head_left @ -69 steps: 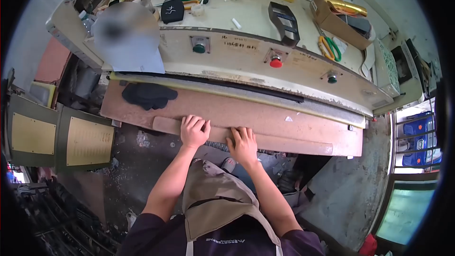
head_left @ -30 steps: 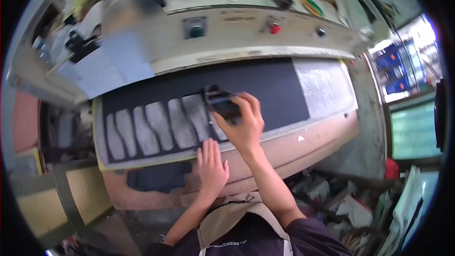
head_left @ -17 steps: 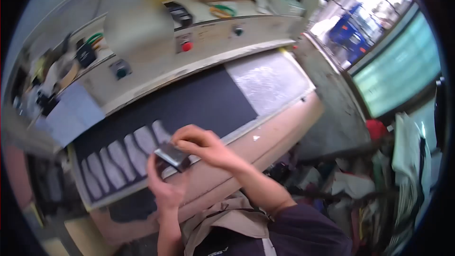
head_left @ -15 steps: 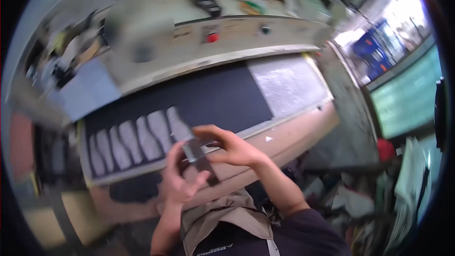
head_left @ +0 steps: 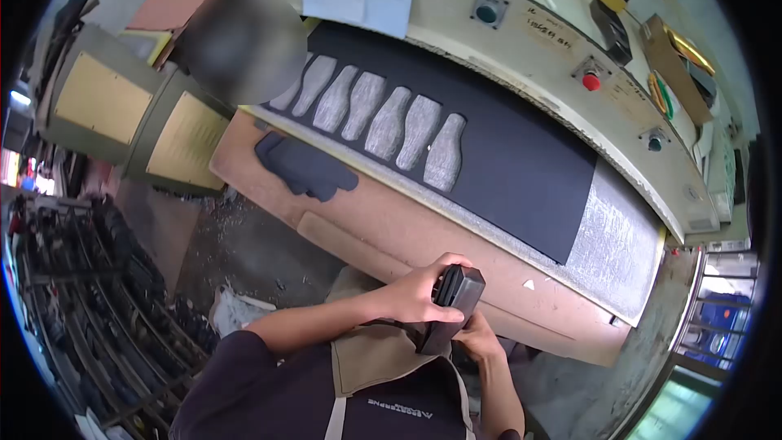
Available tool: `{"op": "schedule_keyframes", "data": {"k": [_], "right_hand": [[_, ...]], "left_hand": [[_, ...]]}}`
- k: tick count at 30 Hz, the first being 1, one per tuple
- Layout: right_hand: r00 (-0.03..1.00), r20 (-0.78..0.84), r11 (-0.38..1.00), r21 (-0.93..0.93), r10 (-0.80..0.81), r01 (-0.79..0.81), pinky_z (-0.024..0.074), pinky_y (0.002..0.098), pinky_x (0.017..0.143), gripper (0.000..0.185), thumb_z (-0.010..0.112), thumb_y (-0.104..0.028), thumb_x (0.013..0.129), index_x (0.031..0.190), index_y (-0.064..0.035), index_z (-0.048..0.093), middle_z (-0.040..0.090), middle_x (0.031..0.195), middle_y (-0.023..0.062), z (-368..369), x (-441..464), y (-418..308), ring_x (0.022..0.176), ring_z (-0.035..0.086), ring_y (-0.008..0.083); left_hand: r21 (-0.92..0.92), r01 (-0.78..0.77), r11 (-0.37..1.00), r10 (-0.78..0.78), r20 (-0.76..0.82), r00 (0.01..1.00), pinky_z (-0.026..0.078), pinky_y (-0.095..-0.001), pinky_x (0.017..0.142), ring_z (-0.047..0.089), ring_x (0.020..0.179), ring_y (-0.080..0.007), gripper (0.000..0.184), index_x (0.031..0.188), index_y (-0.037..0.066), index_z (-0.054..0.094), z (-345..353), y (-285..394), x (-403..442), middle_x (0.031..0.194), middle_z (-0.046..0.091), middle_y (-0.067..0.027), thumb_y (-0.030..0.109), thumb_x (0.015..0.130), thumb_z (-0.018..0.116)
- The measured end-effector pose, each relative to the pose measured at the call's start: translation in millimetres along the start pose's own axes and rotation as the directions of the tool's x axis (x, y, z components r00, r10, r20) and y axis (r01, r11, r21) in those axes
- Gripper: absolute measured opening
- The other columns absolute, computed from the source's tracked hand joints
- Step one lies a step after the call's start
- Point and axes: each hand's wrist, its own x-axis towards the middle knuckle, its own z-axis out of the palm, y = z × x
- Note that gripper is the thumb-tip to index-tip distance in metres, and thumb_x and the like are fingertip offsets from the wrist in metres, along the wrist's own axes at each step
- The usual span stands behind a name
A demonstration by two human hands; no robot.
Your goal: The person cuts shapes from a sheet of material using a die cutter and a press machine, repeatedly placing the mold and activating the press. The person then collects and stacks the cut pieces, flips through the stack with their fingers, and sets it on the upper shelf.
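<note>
One dark block [head_left: 467, 295], held before the brown apron [head_left: 371, 357].
Remotely, I see the left hand [head_left: 414, 295] clamp its fingers around it, the right hand [head_left: 481, 336] at its lower side; whether those fingers grip, I cannot tell.

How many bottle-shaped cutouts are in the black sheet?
7 in one row on the left part of the black sheet, from left: first cutout, second, third, fourth, fifth, sixth, seventh. Blurring over the first may hide more.

Left hand [head_left: 419, 292] and right hand [head_left: 482, 337] hold dark block [head_left: 458, 310] near apron [head_left: 375, 358]. Black sheet [head_left: 521, 179] has bottle-shaped openings [head_left: 444, 155]. Dark pieces [head_left: 301, 166] lie on brown board [head_left: 391, 212].
</note>
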Motion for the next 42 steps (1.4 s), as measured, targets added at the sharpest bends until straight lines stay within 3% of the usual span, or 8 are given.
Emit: {"op": "schedule_keyframes", "data": {"k": [7, 12, 15, 18, 22, 25, 30, 42], "right_hand": [[0.975, 0.143, 0.984, -0.029, -0.169, 0.175, 0.0581, 0.0333, 0.09, 0.04, 0.081, 0.001, 0.088, 0.126, 0.0008, 0.07, 0.076, 0.111, 0.0114, 13.4, 17.6, -19.3, 0.098, 0.073, 0.0222], [0.85, -0.323, 0.889, -0.343, -0.416, 0.304, 0.0589, 0.0335, 0.076, 0.028, 0.08, -0.017, 0.096, 0.117, 0.0011, 0.074, 0.074, 0.09, 0.0088, -11.9, 30.5, -66.8, 0.081, 0.072, 0.021], [0.661, -0.366, 0.583, -0.801, -0.656, 0.135, 0.0522, 0.044, 0.059, 0.027, 0.064, -0.005, 0.097, 0.123, 0.0014, 0.069, 0.075, 0.08, 0.0161, -33.0, 69.3, -112.0, 0.061, 0.068, 0.0323], [0.52, -0.308, 0.375, -0.926, -0.797, 0.028, 0.0536, 0.053, 0.065, 0.044, 0.059, -0.007, 0.095, 0.139, -0.0017, 0.059, 0.076, 0.086, 0.024, -10.5, 118.2, -156.4, 0.07, 0.072, 0.0461], [0.514, -0.416, 0.403, -0.904, -0.75, -0.144, 0.0584, 0.0563, 0.074, 0.049, 0.053, -0.011, 0.098, 0.146, -0.0034, 0.059, 0.078, 0.097, 0.0268, -4.2, 203.9, -186.7, 0.081, 0.074, 0.0504], [0.603, -0.519, 0.421, -0.852, -0.606, -0.31, 0.0591, 0.0525, 0.085, 0.052, 0.057, -0.009, 0.096, 0.148, -0.0024, 0.06, 0.078, 0.106, 0.0266, -4.0, 230.2, -194.8, 0.093, 0.075, 0.0466], [0.231, -0.096, 0.13, -0.982, -0.968, 0.14, 0.0568, 0.0455, 0.092, 0.053, 0.062, -0.006, 0.094, 0.147, 0.0004, 0.062, 0.077, 0.113, 0.0238, -30.5, 239.5, -145.4, 0.098, 0.071, 0.0391], [0.377, -0.387, 0.47, -0.868, -0.842, 0.16, 0.0529, 0.0391, 0.087, 0.053, 0.064, -0.003, 0.092, 0.145, 0.0032, 0.065, 0.076, 0.11, 0.0186, -13.6, 237.9, -138.5, 0.09, 0.064, 0.032]], "left_hand": [[-0.071, 0.187, 0.98, -0.198, -0.205, 0.958, 0.055, -0.0361, 0.094, 0.07, 0.107, -0.0242, 0.051, 0.145, 0.009, 0.057, 28.6, 30.9, -24.6, 0.129, 0.071, -0.0126, 0.015, 0.097, 0.073], [-0.453, -0.485, 0.748, -0.01, -0.738, 0.674, 0.058, -0.0393, 0.095, 0.072, 0.105, -0.0302, 0.047, 0.151, 0.003, 0.051, -79.7, 7.3, -28.6, 0.128, 0.07, -0.0242, 0.014, 0.105, 0.058], [0.362, 0.233, 0.902, 0.283, -0.906, 0.315, 0.049, -0.0495, 0.112, 0.064, 0.122, -0.038, 0.064, 0.154, -0.001, 0.049, -197.1, -57.9, -34.7, 0.142, 0.063, -0.0255, 0.025, 0.1, 0.071], [0.31, 0.941, 0.135, 0.672, -0.727, 0.143, 0.039, -0.0569, 0.12, 0.059, 0.131, -0.044, 0.073, 0.152, -0.001, 0.052, -248.5, -121.4, -17.8, 0.148, 0.059, -0.0275, 0.025, 0.091, 0.082], [0.79, 0.162, 0.592, 0.509, -0.521, 0.685, 0.034, -0.0592, 0.125, 0.054, 0.146, -0.0418, 0.067, 0.136, -0.003, 0.067, -158.0, -54.7, 53.1, 0.148, 0.064, -0.022, 0.023, 0.079, 0.089], [0.906, -0.148, 0.397, 0.6, -0.134, 0.788, 0.035, -0.0552, 0.127, 0.053, 0.149, -0.0349, 0.068, 0.138, -0.005, 0.064, -115.3, -67.0, 128.9, 0.145, 0.068, -0.0195, 0.022, 0.08, 0.088], [0.88, -0.179, 0.44, 0.557, -0.111, 0.823, 0.029, -0.0535, 0.13, 0.055, 0.148, -0.0355, 0.071, 0.136, -0.007, 0.064, -102.0, -80.0, 158.4, 0.143, 0.069, -0.0198, 0.028, 0.08, 0.087], [0.879, -0.146, 0.453, 0.465, -0.094, 0.88, 0.028, -0.0524, 0.129, 0.054, 0.15, -0.0333, 0.069, 0.137, -0.012, 0.062, -101.2, -79.8, 168.4, 0.144, 0.068, -0.0248, 0.025, 0.082, 0.081]]}}
